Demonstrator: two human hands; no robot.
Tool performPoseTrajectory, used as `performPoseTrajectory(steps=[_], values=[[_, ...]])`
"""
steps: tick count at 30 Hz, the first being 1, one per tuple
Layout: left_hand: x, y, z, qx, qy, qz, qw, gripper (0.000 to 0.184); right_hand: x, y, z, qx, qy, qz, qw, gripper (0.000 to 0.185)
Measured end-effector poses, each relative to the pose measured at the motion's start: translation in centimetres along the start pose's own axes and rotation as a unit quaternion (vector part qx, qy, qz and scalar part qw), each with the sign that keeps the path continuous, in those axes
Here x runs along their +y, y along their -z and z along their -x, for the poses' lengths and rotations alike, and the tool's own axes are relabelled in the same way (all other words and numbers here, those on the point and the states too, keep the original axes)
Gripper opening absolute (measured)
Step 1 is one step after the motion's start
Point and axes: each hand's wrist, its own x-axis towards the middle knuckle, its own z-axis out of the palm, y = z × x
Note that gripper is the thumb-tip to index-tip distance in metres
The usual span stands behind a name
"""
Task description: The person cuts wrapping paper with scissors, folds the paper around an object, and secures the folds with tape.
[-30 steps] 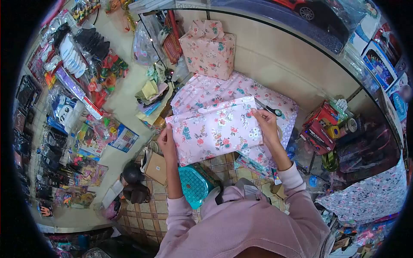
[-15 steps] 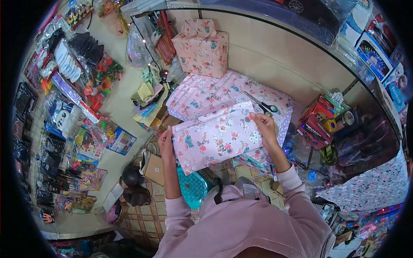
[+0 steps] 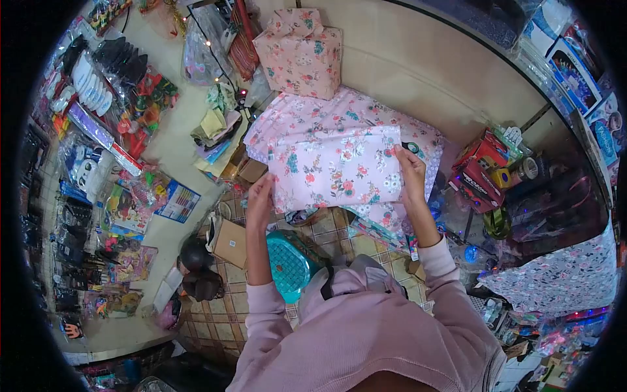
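A folded piece of pink floral wrapping paper [image 3: 336, 171] is stretched between my two hands, roughly level. My left hand [image 3: 260, 197] pinches its left edge, and my right hand [image 3: 411, 173] grips the right edge with the thumb on top. Behind and partly under it lies a larger floral sheet [image 3: 287, 121] with a lilac patterned border. Scissors [image 3: 411, 147] rest on that sheet, mostly hidden behind the held paper and my right hand. At the back stands a package in similar floral paper [image 3: 300, 65], with a folded flap on top.
A turquoise plastic stool [image 3: 287, 264] stands on the tiled floor below my arms, beside a brown cardboard piece [image 3: 230, 243]. Red boxes [image 3: 480, 179] and tape rolls sit to the right. Bagged goods [image 3: 95, 163] cover the left side. Scrap papers [image 3: 219, 140] lie left of the sheet.
Both hands have moved the folded paper farther forward and turned it from a slant to nearly level. It now covers more of the scissors. Both hands keep their hold.
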Motion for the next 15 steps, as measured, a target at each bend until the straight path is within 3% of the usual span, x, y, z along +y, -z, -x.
performPoseTrajectory(steps=[2, 7, 10, 14, 15], values=[[-1.1, 0.9, -0.3, -0.015, -0.001, -0.013, 1.000, 0.030, 0.2, 0.2, 0.0, 0.001, 0.001, 0.007, 1.000, 0.019], [-3.2, 1.9, -1.0, 0.051, -0.023, -0.012, 0.998, 0.029, 1.4, 1.2, -0.5, -0.013, -0.039, 0.047, 0.998, 0.025], [-2.9, 2.2, -1.2, 0.092, -0.022, -0.017, 0.995, 0.029, -0.3, 0.0, 0.3, -0.042, -0.057, 0.003, 0.997, 0.039], [-0.3, 0.6, -0.8, 0.131, -0.041, -0.036, 0.990, 0.033, -1.6, -1.2, 2.4, -0.167, -0.019, 0.142, 0.976, 0.066], [0.3, 0.1, -0.8, 0.144, -0.050, -0.050, 0.987, 0.034, -1.4, -1.4, 2.5, -0.184, 0.025, 0.192, 0.964, 0.065]])
